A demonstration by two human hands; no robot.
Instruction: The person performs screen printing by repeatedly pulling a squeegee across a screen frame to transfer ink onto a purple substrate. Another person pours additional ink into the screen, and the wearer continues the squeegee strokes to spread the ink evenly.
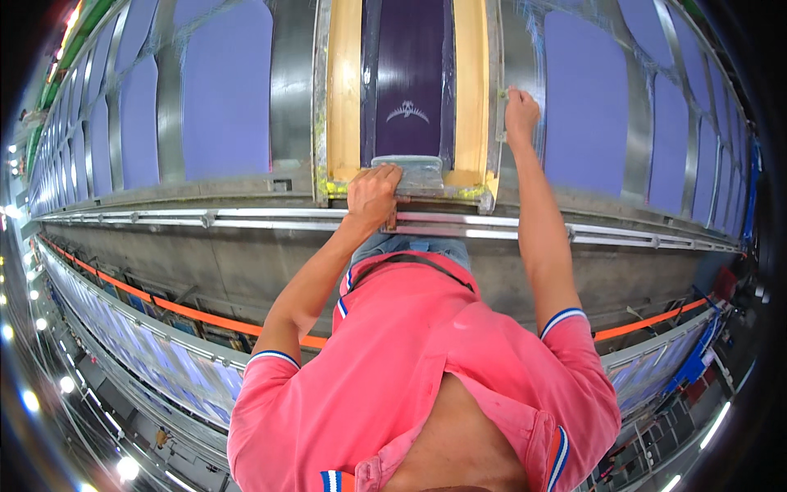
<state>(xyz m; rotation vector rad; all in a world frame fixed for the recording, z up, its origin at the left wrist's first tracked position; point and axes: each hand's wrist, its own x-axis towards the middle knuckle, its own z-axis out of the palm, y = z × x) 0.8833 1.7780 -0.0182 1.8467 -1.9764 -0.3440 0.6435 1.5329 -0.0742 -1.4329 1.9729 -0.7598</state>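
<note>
A screen-printing frame (323, 107) lies over the long printing table ahead of me, its mesh dark purple with a small pale winged design (407, 112). Wide yellowish borders (470, 98) flank the mesh. At the frame's near end rests a squeegee (418, 174) with a pale, translucent-looking front. My left hand (374, 195) is closed over the squeegee's left end. Beside the frame's right rail, my right hand (521, 116) is closed with its fingertips against or very near the rail; whatever it may hold is hidden.
Purple fabric panels (225, 98) lie in rows on the metal table, more of them (584, 107) to the right. Metal rails (270, 216) run along the table's near edge, close to my waist. Behind me are an orange bar (213, 322) and another table with panels (156, 361).
</note>
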